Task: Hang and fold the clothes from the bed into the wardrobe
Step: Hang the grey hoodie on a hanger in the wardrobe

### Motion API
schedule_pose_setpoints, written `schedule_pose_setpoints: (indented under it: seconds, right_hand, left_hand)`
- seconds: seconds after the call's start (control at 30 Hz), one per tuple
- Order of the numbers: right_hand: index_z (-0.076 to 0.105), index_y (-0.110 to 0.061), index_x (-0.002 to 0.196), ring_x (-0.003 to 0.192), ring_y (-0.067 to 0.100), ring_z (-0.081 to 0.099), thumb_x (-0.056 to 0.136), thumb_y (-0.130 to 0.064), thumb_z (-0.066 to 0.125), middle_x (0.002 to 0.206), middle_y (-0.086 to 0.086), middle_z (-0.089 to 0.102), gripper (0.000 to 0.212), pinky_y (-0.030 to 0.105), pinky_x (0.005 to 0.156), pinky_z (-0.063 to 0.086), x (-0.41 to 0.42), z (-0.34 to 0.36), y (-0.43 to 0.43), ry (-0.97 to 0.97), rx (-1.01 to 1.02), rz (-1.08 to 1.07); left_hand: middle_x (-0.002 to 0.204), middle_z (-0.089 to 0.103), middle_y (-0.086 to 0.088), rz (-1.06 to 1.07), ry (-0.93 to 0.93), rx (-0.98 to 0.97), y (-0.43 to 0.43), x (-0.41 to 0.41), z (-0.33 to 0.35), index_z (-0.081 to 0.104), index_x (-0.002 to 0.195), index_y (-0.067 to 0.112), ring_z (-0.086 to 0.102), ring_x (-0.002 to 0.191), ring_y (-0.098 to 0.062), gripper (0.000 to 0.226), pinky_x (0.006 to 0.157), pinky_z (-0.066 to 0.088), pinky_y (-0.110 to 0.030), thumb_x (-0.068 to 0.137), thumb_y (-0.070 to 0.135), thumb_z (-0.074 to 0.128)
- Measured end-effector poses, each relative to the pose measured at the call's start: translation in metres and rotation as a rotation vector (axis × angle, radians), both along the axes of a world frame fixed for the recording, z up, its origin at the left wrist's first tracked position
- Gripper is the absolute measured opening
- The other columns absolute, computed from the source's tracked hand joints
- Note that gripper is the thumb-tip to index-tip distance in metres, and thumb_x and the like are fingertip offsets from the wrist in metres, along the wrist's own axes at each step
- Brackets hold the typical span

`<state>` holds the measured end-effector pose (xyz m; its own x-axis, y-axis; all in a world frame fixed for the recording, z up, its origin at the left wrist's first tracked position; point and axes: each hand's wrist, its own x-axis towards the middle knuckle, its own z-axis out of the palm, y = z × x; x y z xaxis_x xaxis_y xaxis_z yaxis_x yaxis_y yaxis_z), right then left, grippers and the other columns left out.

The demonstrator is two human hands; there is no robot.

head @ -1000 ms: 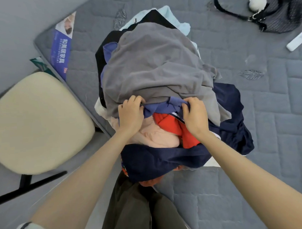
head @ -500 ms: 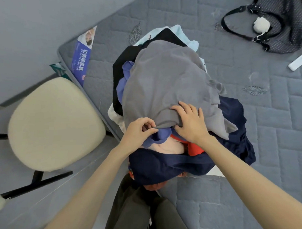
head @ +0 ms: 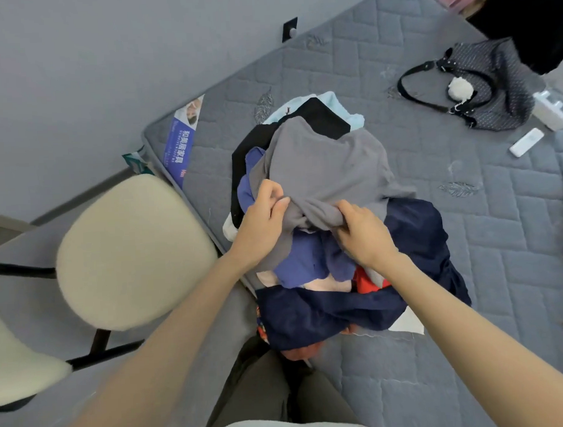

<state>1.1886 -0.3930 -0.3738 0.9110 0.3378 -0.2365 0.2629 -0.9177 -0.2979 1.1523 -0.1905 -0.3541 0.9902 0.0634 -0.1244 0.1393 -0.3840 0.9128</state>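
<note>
A heap of clothes lies at the near edge of the grey quilted mattress (head: 467, 270). On top sits a grey garment (head: 326, 167); under it are a blue-purple piece (head: 307, 263), a red one (head: 367, 282), a pale pink one, a black one (head: 321, 116) and a navy one (head: 418, 234). My left hand (head: 261, 220) grips the grey garment's near edge on the left. My right hand (head: 360, 233) grips the bunched hem of the same garment on the right. The wardrobe is out of sight.
A cream padded chair (head: 128, 250) stands left of the bed, close to my left arm. Far right on the mattress lie a dark dotted handbag (head: 493, 87) with a white pompom, a white remote (head: 526, 146) and a white charger with its cable. A grey wall runs behind.
My left hand let go of the blue-purple piece and took the grey garment's edge. My right hand went from lying flat on the grey garment to gripping its bunched hem. The view tilted up.
</note>
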Motion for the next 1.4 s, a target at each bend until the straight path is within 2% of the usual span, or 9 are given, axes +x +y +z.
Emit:
schedule_pose_setpoints:
  seconds: [0.1,0.3,0.5,0.67,0.77,0.9,1.0,1.3,1.4]
  right_hand:
    - [0.036,-0.012,0.086,0.076,0.033,0.044,0.095,-0.011,0.041,0.088,0.013,0.055,0.010,0.041,0.060,0.035,-0.008,0.019,0.011,-0.041,0.176,-0.139]
    - [0.054,-0.017,0.090,0.077,0.014,0.052,0.096,-0.011,0.041,0.084,-0.002,0.060,0.016,0.033,0.068,0.035,-0.014,0.061,0.054,0.046,0.521,-0.104]
    - [0.049,-0.031,0.069,0.065,0.000,0.045,0.095,-0.014,0.049,0.066,-0.012,0.051,0.031,0.021,0.063,0.035,-0.035,0.102,0.101,0.151,0.692,0.072]
    - [0.056,-0.008,0.081,0.077,0.017,0.050,0.097,-0.015,0.048,0.080,0.007,0.059,0.020,0.033,0.073,0.039,-0.060,0.106,0.111,0.191,0.610,0.186]
    - [0.055,-0.006,0.075,0.069,0.012,0.047,0.098,-0.016,0.048,0.073,0.003,0.055,0.026,0.024,0.065,0.037,-0.074,0.116,0.114,0.237,0.638,0.187]
    - [0.055,-0.009,0.071,0.060,0.008,0.048,0.097,-0.019,0.051,0.065,-0.001,0.054,0.029,0.021,0.058,0.040,-0.093,0.149,0.134,0.511,0.808,0.111]
    - [0.070,-0.001,0.100,0.082,0.014,0.064,0.096,-0.029,0.056,0.094,0.008,0.073,0.032,0.030,0.081,0.053,-0.110,0.170,0.161,0.682,0.872,0.133]
    - [0.071,-0.008,0.094,0.072,0.015,0.071,0.094,-0.035,0.059,0.084,0.008,0.075,0.030,0.023,0.061,0.056,-0.189,0.214,0.245,1.099,0.872,0.337]
    - [0.069,-0.004,0.102,0.076,0.017,0.071,0.095,-0.034,0.058,0.089,0.010,0.074,0.032,0.025,0.065,0.057,-0.223,0.219,0.267,1.152,0.802,0.410]
  left_hand:
    - [0.057,0.045,0.016,0.023,-0.105,0.046,0.010,-0.006,0.022,0.038,0.094,0.017,0.041,0.052,-0.001,0.011,0.053,0.030,-0.018,0.101,0.023,0.044]
    - [0.102,0.057,0.023,-0.016,-0.044,0.453,0.072,-0.046,0.043,0.043,0.115,0.044,0.048,0.084,-0.002,0.056,0.066,0.036,-0.027,0.070,0.065,0.067]
    - [0.107,0.063,-0.006,0.277,-0.087,0.622,0.108,-0.101,0.050,0.062,0.111,0.022,0.059,0.098,-0.030,0.021,0.069,0.037,-0.032,0.092,0.027,0.057]
    - [0.098,0.068,-0.008,0.493,0.080,0.355,0.095,-0.138,0.067,0.064,0.100,0.016,0.059,0.093,-0.031,0.018,0.079,0.046,-0.041,0.095,0.023,0.048]
    - [0.082,0.066,-0.010,0.644,0.082,0.101,0.090,-0.162,0.085,0.065,0.084,0.002,0.056,0.080,-0.021,0.023,0.071,0.041,-0.034,0.091,0.023,0.058]
    - [0.099,0.060,-0.005,0.805,-0.071,0.511,0.105,-0.203,0.111,0.067,0.097,0.020,0.054,0.095,-0.022,0.019,0.081,0.044,-0.036,0.082,0.029,0.070]
    - [0.115,0.045,-0.014,0.942,-0.158,0.732,0.107,-0.236,0.121,0.057,0.119,0.017,0.042,0.109,-0.032,0.039,0.095,0.038,-0.039,0.084,0.028,0.069]
    - [0.121,0.051,0.037,0.587,-0.070,0.140,0.098,-0.335,0.121,0.027,0.123,0.071,0.049,0.113,0.013,0.070,0.089,0.039,-0.006,0.072,0.053,0.071]
    - [0.114,0.060,0.028,0.695,-0.119,0.116,0.106,-0.364,0.127,0.047,0.116,0.056,0.056,0.110,0.005,0.050,0.095,0.046,-0.018,0.074,0.041,0.071]
